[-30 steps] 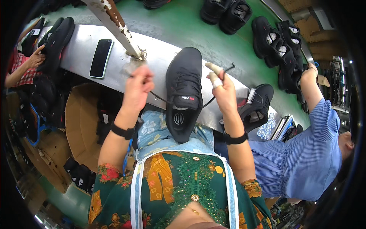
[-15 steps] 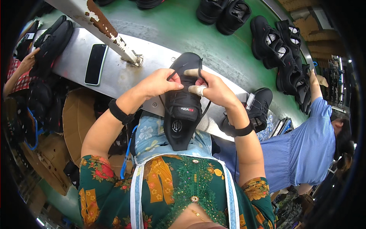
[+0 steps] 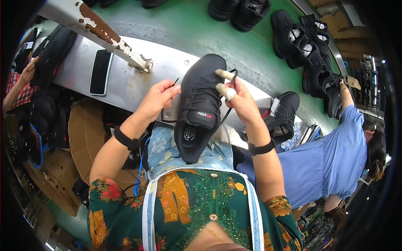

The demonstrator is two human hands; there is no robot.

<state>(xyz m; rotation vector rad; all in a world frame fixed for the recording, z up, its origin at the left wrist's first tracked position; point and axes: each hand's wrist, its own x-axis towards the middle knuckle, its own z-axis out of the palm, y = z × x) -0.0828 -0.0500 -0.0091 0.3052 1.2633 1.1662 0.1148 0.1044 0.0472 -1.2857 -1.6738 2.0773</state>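
Black shoe point(image 3: 200, 104) propped heel-down on the lap, toe resting up on the metal counter point(image 3: 130, 85). Half a second ago both hands huddled over the tongue; now pulled apart, drawing the lace point(image 3: 229, 112) out to either side. Left hand point(image 3: 157, 98) pinching one lace end, fingers closed tight on it. Right hand point(image 3: 239, 100) lifted beside the toe, taped fingers point(image 3: 225, 75) pinched on the other strand. Looks like the tightening stage of lacing, slack coming out. Phone point(image 3: 100, 72) lying flat farther left, more black shoes point(image 3: 307, 46) lined on the green belt point(image 3: 197, 29) beyond.
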